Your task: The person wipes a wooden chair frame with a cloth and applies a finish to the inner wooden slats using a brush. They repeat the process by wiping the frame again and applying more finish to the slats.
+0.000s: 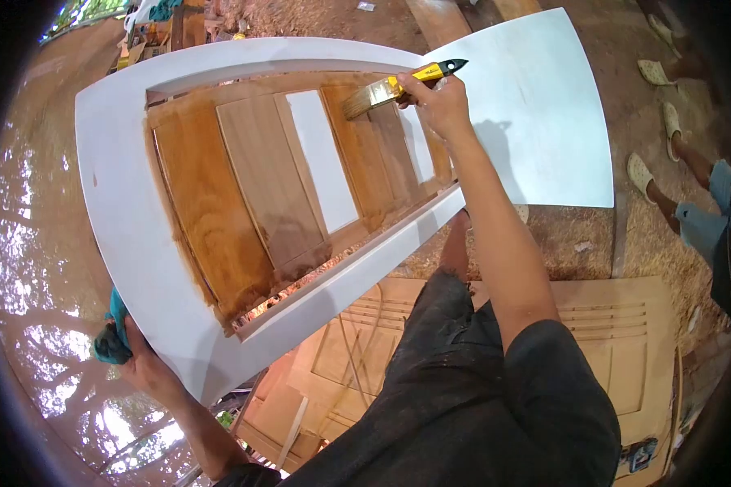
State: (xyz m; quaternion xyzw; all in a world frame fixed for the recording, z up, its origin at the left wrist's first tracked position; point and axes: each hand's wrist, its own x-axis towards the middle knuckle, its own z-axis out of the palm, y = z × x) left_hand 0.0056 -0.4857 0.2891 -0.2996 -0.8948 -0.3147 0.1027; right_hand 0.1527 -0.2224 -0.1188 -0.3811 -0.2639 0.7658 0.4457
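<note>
My right hand (443,105) is closed round a paintbrush (378,93) with a yellow and black handle and a metal ferrule. Its bristles rest at the upper part of a stained slat in a wooden panel (272,191). Some of the slats are wet-looking orange-brown, others pale bare wood, and two strips are white. A white frame (122,211) surrounds the panel. At the frame's lower left edge my left hand (144,369) grips a teal cloth (114,329), its fingers partly hidden.
A wide white board end (536,114) extends to the right. Below, wooden door panels (609,341) lie near my legs. A person's legs in light clogs (640,174) are at the right. Wood shavings and dirt cover the ground (568,243).
</note>
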